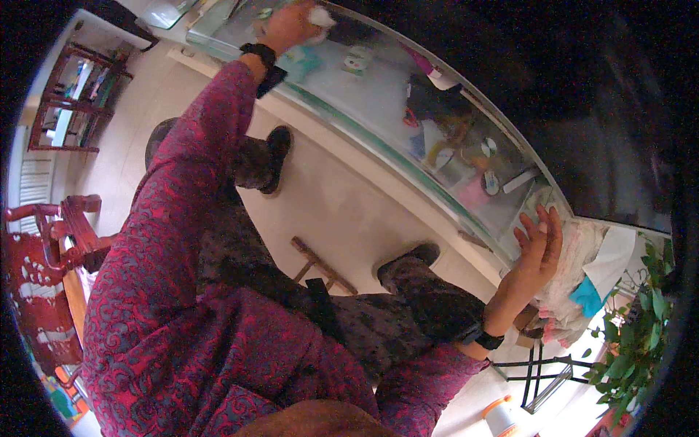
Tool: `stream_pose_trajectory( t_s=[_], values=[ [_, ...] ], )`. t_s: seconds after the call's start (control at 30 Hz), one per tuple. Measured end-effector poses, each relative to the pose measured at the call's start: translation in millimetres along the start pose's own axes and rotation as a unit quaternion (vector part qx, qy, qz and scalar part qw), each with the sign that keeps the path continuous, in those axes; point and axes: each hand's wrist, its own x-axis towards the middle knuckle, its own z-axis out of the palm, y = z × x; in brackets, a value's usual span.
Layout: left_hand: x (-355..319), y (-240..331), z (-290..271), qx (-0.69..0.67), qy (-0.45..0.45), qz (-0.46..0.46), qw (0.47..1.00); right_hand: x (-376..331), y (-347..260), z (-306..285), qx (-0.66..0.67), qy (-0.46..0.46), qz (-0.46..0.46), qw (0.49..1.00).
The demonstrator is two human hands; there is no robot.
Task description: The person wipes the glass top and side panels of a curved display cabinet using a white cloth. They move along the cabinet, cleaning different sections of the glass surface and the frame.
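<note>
My left hand (286,30) is stretched far out over the glass-topped cabinet (371,98), near its far left end. Its fingers are closed on a small white wad (320,17), too small to tell whether paper or cloth. My right hand (534,255) is at the cabinet's right end, fingers apart, holding nothing. It is beside a pile of pale cloths (571,273); whether it touches the glass I cannot tell. Under the glass lie a small white round thing (357,60), a roll of tape (490,182), a pink piece (475,192) and other small items.
A large black screen-like surface (582,131) rises behind the cabinet. A leafy plant (630,335) and a black metal stand (539,375) are at the right. Carved red wooden chairs (54,247) and a shelf (80,102) stand at the left. A wooden bar (320,264) lies low between my feet.
</note>
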Motion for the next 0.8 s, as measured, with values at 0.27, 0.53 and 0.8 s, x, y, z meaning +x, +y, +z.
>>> stream_pose_trajectory(
  t_s=[0.27, 0.53, 0.8],
  values=[
    [-121.1, 155.9, 25.0, -0.048, -0.03, 0.294, 0.954, 2.3, 1.3, 19.6, 0.017, -0.03, -0.016, 0.999],
    [-149.3, 39.9, -8.4, -0.036, 0.05, 0.371, 0.926, -4.5, 6.3, 25.7, 0.033, -0.028, -0.001, 0.999],
    [-136.2, -81.1, -20.8, -0.035, 0.265, -0.003, 0.964, -8.7, 5.9, 26.4, 0.013, -0.041, -0.012, 0.999]
  ],
)
